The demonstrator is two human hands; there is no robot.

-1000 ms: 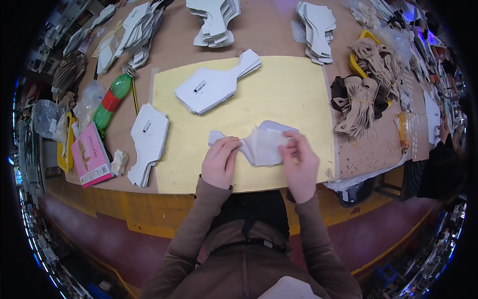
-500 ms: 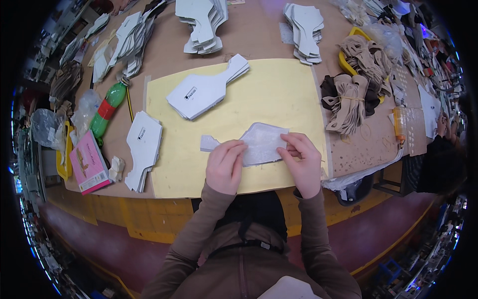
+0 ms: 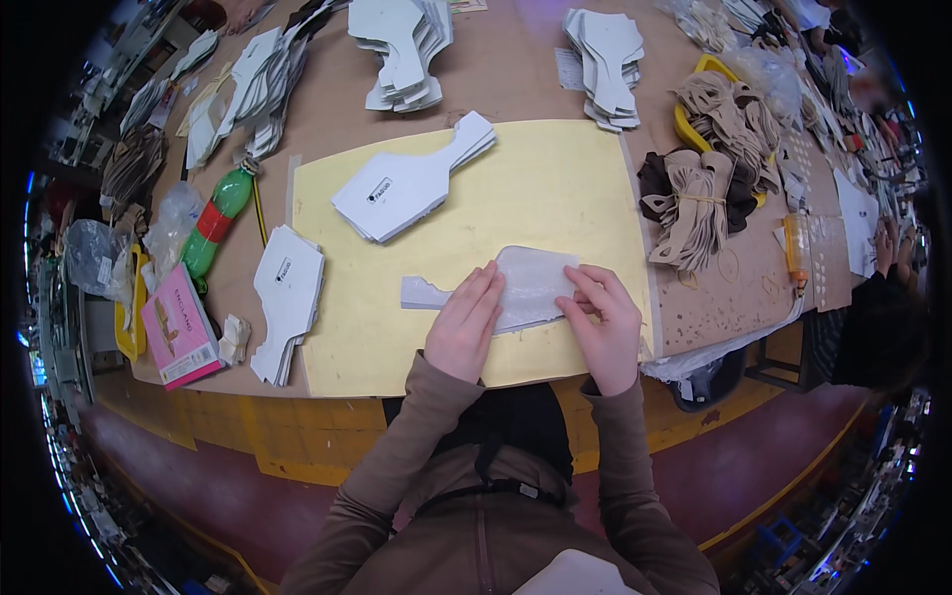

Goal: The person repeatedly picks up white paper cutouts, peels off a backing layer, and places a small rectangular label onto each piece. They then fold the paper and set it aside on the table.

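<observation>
Pressing my left hand [image 3: 464, 324] flat, fingers spread, on a pale cut piece [image 3: 516, 288] lying on the yellow mat [image 3: 555, 188], I pinch its right edge with my right hand [image 3: 603, 319]. Beyond my left hand sits a white stack [image 3: 407, 183]; another stack [image 3: 286, 297] lies well left on the tabletop [image 3: 516, 84].

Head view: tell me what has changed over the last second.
Little changed. Both hands stay pressed on the pale cut piece on the yellow mat; the left hand has flattened over its left part, the right hand pins its right edge. The white stacks and green bottle stayed put.
</observation>
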